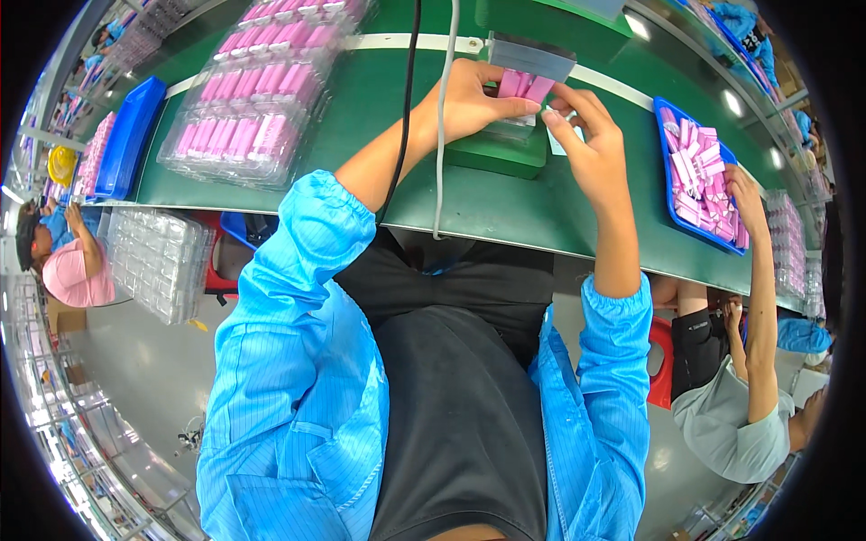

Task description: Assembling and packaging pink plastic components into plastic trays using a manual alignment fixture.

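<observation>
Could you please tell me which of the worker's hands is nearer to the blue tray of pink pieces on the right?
Right. The right hand is beside the blue tray; the left hand is farther away.

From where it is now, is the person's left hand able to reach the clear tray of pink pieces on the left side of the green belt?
Probably yes. The left hand holds pink pieces at the fixture, and the clear tray lies close on its left, on the same green belt. Only a black cable hangs between them; it looks easy to pass.

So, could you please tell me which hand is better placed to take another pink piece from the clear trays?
Probably the left hand. The clear trays of pink pieces lie on its side of the green bench, while the right hand is on the far side of the small fixture.
</observation>
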Motion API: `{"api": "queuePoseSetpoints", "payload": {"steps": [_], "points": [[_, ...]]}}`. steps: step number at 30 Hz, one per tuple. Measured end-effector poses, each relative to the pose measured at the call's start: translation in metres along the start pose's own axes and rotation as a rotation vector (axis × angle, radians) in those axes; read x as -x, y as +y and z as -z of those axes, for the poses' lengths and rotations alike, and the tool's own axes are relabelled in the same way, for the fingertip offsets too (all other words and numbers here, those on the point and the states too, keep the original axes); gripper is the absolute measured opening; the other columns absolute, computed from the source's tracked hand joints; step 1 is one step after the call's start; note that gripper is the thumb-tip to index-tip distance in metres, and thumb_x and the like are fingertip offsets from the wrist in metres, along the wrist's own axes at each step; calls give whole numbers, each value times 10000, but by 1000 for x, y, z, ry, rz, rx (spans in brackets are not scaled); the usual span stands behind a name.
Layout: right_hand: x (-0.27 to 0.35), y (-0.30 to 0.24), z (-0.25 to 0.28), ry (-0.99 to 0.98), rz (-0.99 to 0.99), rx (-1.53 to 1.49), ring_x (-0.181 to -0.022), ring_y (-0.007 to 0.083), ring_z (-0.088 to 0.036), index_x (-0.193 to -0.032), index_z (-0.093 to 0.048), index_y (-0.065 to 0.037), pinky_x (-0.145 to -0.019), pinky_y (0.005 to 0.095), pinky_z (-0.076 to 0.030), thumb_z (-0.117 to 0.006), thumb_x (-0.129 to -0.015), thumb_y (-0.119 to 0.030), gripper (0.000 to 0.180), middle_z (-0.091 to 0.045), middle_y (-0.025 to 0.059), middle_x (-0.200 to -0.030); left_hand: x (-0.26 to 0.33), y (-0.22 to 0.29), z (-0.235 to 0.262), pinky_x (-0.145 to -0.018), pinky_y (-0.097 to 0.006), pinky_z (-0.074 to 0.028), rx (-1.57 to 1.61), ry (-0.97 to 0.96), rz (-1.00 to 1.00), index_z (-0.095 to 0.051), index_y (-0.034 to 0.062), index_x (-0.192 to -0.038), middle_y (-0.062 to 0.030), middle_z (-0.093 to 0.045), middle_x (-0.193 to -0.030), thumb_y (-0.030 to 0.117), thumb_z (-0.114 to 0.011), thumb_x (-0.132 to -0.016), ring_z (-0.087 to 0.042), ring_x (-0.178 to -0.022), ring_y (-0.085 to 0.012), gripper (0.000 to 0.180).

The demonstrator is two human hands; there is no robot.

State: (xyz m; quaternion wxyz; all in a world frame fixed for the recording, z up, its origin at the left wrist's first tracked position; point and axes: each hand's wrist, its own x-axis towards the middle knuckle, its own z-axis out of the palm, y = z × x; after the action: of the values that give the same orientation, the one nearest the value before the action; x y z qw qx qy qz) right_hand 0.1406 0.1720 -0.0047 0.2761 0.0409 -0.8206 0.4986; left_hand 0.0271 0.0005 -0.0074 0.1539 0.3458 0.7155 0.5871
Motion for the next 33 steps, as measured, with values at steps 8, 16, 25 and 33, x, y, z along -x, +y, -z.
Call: {"api": "queuePoseSetpoints", "payload": {"steps": [8,16,25,33], "points": [[-17,-2,-12,-84,84,72,-879,195,-631,-1072,-710,-19,-768,340,-471,-734,-823,-129,273,-683,84,-985,14,0,17,-769,-327,-526,-425,121,-555,-740,52,-1057,-95,-701,-1026,292,-792,-806,-658,-876,-249,351],[-9,-10,-16,-20,201,238,-804,257,-620,-992,-709,0,-744,363,-491,-734,-800,-88,213,-667,105,-854,20,3,14,-764,-324,-515,-366,110,-340,-735,44,-1055,-105,-707,-1009,197,-766,-833,-636,-854,-211,271],[-12,-2,-16,-53,224,249,-781,267,-598,-971,-705,-1,-723,369,-487,-724,-820,-113,189,-648,89,-817,20,-12,11,-803,-362,-513,-427,204,-450,-750,43,-964,-76,-686,-957,187,-794,-780,-639,-921,-264,238],[-8,7,-20,4,285,256,-761,256,-585,-899,-698,6,-686,371,-486,-754,-785,-98,164,-652,90,-809,20,-14,11,-778,-348,-494,-339,186,-388,-754,47,-961,-59,-658,-943,218,-797,-787,-615,-903,-236,247]]}}
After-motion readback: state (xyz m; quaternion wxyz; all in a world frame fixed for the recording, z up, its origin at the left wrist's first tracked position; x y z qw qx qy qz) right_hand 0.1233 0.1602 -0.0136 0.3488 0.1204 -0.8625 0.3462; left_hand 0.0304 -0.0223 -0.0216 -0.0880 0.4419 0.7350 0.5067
